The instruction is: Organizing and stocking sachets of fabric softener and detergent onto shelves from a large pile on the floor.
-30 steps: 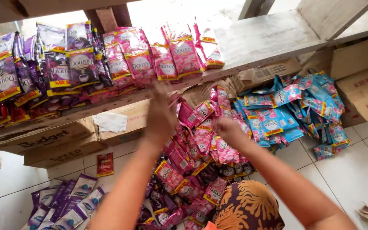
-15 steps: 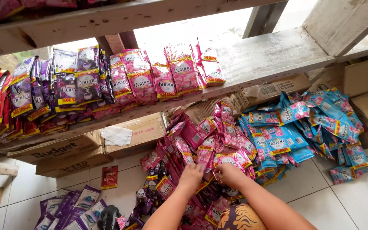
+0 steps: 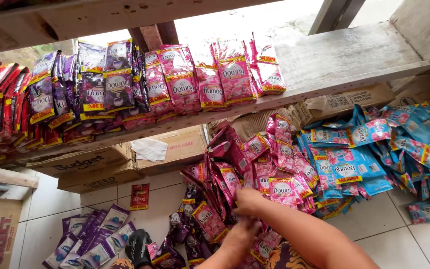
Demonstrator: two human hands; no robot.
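— Hands first: how are they placed?

— Both are seen low in the view, reaching into the heap of pink sachets [image 3: 255, 174] on the tiled floor [image 3: 384, 224]. The right hand [image 3: 249, 200] is closed on the edge of one pink sachet in the heap. The left hand [image 3: 240, 238] is curled just below it, among the packets; whether anything is pinched in it cannot be told.

— Where is the pink heap set?

— It is piled on the floor under the wooden shelf [image 3: 344, 55], in front of cardboard boxes [image 3: 172, 149]. Blue sachets [image 3: 369, 154] are heaped just beside it on the right, and purple sachets [image 3: 95, 234] are spread well apart on the left.

— What is carried by the shelf?

— Sachets are laid in overlapping rows along it: pink ones [image 3: 215, 74] toward the middle, purple ones [image 3: 85, 84] beside them, red ones [image 3: 1, 109] at the left end. A single red sachet [image 3: 139, 196] is seen alone on the floor.
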